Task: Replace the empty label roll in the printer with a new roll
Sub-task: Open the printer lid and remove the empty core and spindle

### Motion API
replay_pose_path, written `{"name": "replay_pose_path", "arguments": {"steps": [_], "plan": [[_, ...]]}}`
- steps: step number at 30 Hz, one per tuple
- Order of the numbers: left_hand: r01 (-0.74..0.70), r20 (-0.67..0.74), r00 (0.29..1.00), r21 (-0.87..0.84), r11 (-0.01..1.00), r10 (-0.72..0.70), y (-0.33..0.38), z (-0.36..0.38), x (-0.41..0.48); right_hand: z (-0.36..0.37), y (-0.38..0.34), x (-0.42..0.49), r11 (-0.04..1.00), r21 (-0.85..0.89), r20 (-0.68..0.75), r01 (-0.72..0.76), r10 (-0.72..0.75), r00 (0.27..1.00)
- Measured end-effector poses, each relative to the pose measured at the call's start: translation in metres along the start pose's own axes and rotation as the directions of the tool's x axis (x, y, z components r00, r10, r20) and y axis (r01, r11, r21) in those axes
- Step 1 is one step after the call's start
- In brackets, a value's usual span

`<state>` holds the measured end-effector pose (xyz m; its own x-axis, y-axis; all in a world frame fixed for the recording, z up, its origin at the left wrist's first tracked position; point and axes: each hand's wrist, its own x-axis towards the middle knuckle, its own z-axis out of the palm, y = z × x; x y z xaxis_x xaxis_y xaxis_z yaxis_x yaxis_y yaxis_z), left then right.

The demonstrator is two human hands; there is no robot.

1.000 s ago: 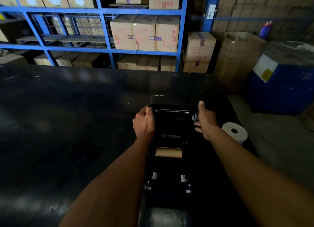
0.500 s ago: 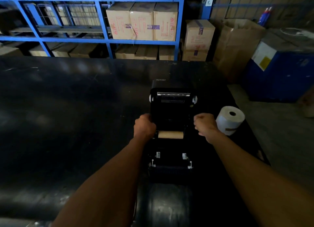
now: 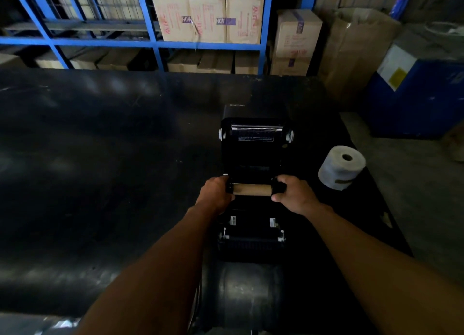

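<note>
Removing the spent core: you are gripping the roll holder at both ends inside the open printer point(image 3: 253, 159).

Your left hand point(image 3: 216, 194) and right hand point(image 3: 293, 195) are each closing around a black end guide, with the bare brown cardboard core point(image 3: 251, 189) spanning between them in the bay. Judging from this, you are needing next to spread the guides and lift the core clear. The new roll point(image 3: 341, 167), white and full, is standing on end on the table point(image 3: 100, 159), just right of the printer.

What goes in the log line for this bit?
printer lid open | left hand, right hand gripping empty core ends | new roll waiting
</note>
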<state>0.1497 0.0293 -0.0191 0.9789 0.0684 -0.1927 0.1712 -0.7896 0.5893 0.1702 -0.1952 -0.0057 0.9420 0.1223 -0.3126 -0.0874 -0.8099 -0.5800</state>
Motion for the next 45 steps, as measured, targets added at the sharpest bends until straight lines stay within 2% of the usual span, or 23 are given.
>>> {"name": "replay_pose_path", "arguments": {"steps": [5,9,14,17,19,21,26,28,31,33,39,45], "plan": [[0.012,0.028,0.999,0.091,0.996,-0.015,-0.001,-0.001,0.016,-0.002,0.003,0.015,0.998,-0.038,0.040,0.041,-0.039,0.998],[-0.011,0.027,1.000,0.051,0.999,0.010,-0.005,-0.002,0.021,-0.004,0.004,0.019,0.998,-0.026,0.043,0.065,-0.064,0.997],[-0.039,-0.063,0.998,-0.200,0.979,0.027,0.000,-0.021,0.016,-0.014,-0.005,0.012,0.982,0.142,-0.052,0.121,-0.115,0.992],[-0.039,-0.079,0.997,-0.306,0.951,0.015,0.012,-0.040,0.009,-0.030,-0.015,0.002,0.952,0.281,-0.035,0.120,-0.115,0.993],[-0.043,-0.089,0.996,-0.424,0.905,0.005,0.021,-0.047,0.000,-0.038,-0.021,-0.010,0.896,0.440,-0.010,0.066,-0.069,0.998],[-0.018,-0.061,0.998,-0.579,0.815,-0.022,0.030,-0.052,-0.015,-0.042,-0.025,-0.026,0.821,0.570,0.013,0.016,-0.028,1.000],[0.182,0.174,0.982,-0.803,0.567,-0.069,0.051,-0.050,-0.050,-0.044,-0.031,-0.065,0.680,0.733,0.051,-0.033,-0.006,0.999],[0.227,0.213,0.973,-0.822,0.522,-0.088,0.057,-0.041,-0.060,-0.043,-0.029,-0.078,0.662,0.747,0.065,-0.056,0.011,0.998],[0.167,0.162,0.985,-0.798,0.579,-0.061,0.064,-0.026,-0.075,-0.043,-0.022,-0.093,0.650,0.753,0.087,-0.102,0.056,0.995],[0.136,0.162,0.987,-0.803,0.580,-0.008,0.068,-0.015,-0.085,-0.046,-0.012,-0.102,0.640,0.756,0.107,-0.135,0.083,0.991],[0.223,0.269,0.963,-0.861,0.458,0.036,0.093,0.021,-0.100,-0.054,0.031,-0.119,0.629,0.752,0.130,-0.198,0.154,0.980],[0.274,0.319,0.947,-0.853,0.443,0.029,0.130,0.071,-0.100,-0.069,0.093,-0.126,0.600,0.752,0.155,-0.272,0.240,0.958]]}}
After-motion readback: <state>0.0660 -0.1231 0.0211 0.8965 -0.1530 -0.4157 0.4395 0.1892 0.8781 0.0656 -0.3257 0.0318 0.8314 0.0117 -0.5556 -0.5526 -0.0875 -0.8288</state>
